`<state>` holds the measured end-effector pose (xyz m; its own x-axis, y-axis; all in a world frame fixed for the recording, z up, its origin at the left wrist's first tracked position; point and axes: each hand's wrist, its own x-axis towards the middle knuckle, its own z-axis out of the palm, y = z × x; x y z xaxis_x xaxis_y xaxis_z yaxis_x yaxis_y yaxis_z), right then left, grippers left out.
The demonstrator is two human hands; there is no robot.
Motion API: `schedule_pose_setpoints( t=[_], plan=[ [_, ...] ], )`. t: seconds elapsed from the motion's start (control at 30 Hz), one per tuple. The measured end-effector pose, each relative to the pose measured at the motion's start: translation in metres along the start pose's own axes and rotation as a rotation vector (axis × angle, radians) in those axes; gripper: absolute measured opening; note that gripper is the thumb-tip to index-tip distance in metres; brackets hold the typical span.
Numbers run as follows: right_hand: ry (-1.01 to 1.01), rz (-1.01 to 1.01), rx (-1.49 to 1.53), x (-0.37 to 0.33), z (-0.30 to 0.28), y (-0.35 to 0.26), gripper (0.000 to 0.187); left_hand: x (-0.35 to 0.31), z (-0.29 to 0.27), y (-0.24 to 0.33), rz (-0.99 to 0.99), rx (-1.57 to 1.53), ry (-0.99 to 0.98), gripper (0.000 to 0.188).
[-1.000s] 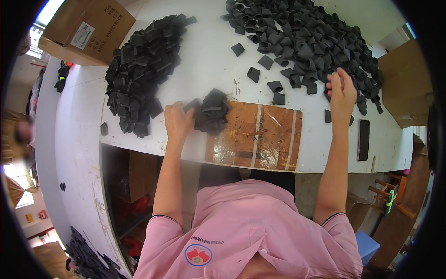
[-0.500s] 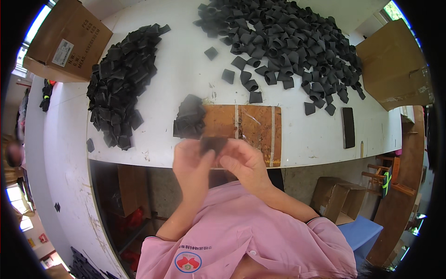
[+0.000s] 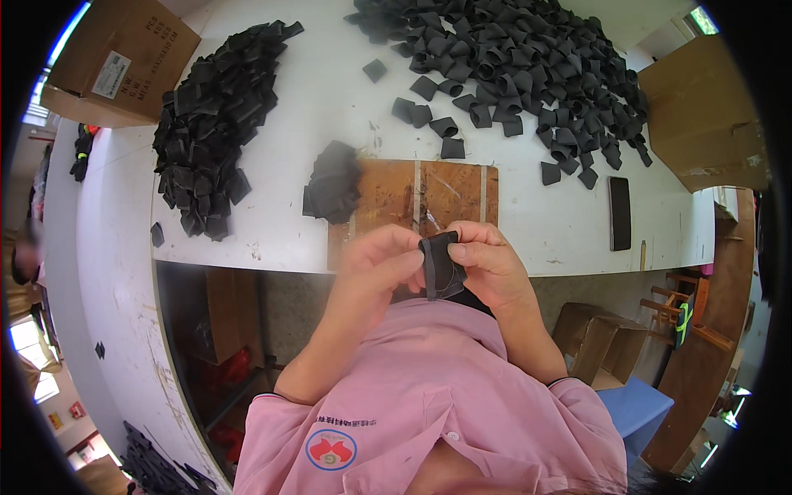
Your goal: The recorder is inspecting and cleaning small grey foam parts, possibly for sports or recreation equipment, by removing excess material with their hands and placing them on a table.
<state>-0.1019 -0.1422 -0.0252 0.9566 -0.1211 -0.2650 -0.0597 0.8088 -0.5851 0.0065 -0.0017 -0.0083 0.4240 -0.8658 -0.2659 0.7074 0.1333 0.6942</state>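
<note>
A small black fabric piece point(image 3: 442, 268) with a seamed edge and thin loose threads hangs between my two hands, just off the table's near edge. My left hand point(image 3: 384, 262) pinches its left side between thumb and fingers. On its upper right corner, my right hand point(image 3: 488, 257) has a similar pinch. Beyond the hands lies a worn brown board point(image 3: 388, 194) with pale strips across it. A small stack of black pieces point(image 3: 332, 183) rests over the board's left edge.
A heap of flat black pieces point(image 3: 219, 124) covers the table's left side. Looped black pieces point(image 3: 503, 70) spread over the far right. Cardboard boxes point(image 3: 124, 58) stand at both sides. A dark phone point(image 3: 619, 213) lies at right; below it is a blue stool point(image 3: 635, 412).
Both hands have moved right, with the black piece now spread between them and its seamed side showing. The whole scene has shifted slightly upward in the view.
</note>
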Motion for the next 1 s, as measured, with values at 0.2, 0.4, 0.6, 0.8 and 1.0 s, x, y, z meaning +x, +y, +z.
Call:
schedule_pose_setpoints(
  t=[0.2,0.4,0.6,0.8,1.0],
  plan=[
    [0.513,-0.340,-1.107,0.003,0.006,0.014,0.018,0.000,0.002,-0.004,-0.043,0.202,0.136,0.010],
    [0.377,-0.695,-1.175,0.001,0.025,0.016,0.019,0.003,0.011,-0.025,0.487,0.756,0.251,0.009],
    [0.571,-1.048,-1.547,0.023,0.023,0.024,0.009,0.007,0.027,-0.010,0.273,0.362,0.496,0.013],
    [0.220,-0.100,-0.068,0.014,0.026,0.006,0.007,-0.001,0.020,-0.002,0.290,0.119,0.252,0.019],
    [0.032,-0.106,-0.224,0.014,0.044,-0.009,0.019,0.007,0.019,-0.010,0.650,0.707,0.533,0.019]
  ],
)
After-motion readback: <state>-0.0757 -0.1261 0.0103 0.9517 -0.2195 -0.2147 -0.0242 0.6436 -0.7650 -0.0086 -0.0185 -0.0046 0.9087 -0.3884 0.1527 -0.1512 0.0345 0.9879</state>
